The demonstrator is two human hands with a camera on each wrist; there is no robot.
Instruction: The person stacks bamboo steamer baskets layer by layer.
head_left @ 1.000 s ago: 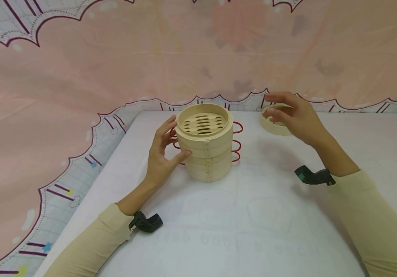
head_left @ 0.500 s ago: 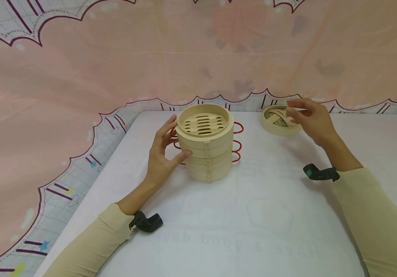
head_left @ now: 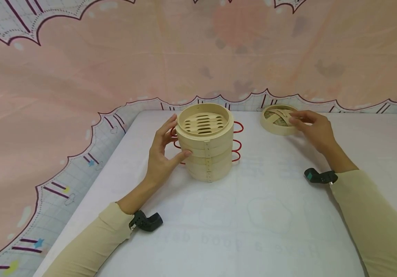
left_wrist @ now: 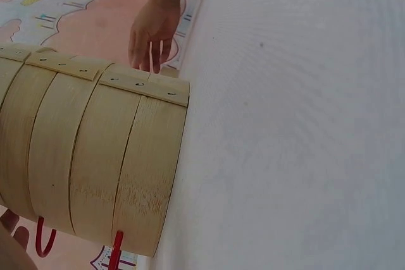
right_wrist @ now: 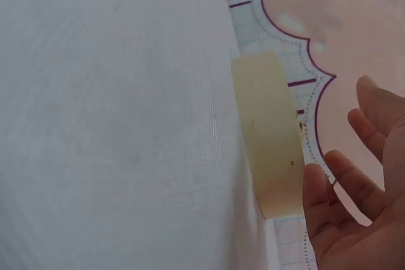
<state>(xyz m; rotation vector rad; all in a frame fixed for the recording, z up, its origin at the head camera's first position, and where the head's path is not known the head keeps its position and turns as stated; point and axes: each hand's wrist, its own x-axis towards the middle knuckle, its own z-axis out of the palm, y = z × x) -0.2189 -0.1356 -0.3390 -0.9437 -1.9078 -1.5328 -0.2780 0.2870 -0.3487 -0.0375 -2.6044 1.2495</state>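
A stacked bamboo steamer [head_left: 208, 157] with red loop handles stands upright on the white table, its slatted top tier uncovered. My left hand [head_left: 161, 154] holds it from the left, thumb on the front wall and fingers round the far side. In the left wrist view the steamer's wall [left_wrist: 95, 150] fills the left side. Farther right lies a round bamboo lid [head_left: 271, 125] with a woven centre. My right hand [head_left: 317, 129] is at the lid's right edge; in the right wrist view its fingers are spread beside the lid [right_wrist: 269, 137]. Whether they touch it I cannot tell.
The white table [head_left: 240, 238] carries both bamboo pieces. A pink patterned cloth [head_left: 191, 54] hangs behind and to the left of it. Dark camera mounts sit on the left wrist [head_left: 146, 222] and right wrist [head_left: 319, 176].
My right hand has moved right from over the lid, then lowered to its right edge, uncovering more of the woven centre. My left hand and the steamer have stayed in place.
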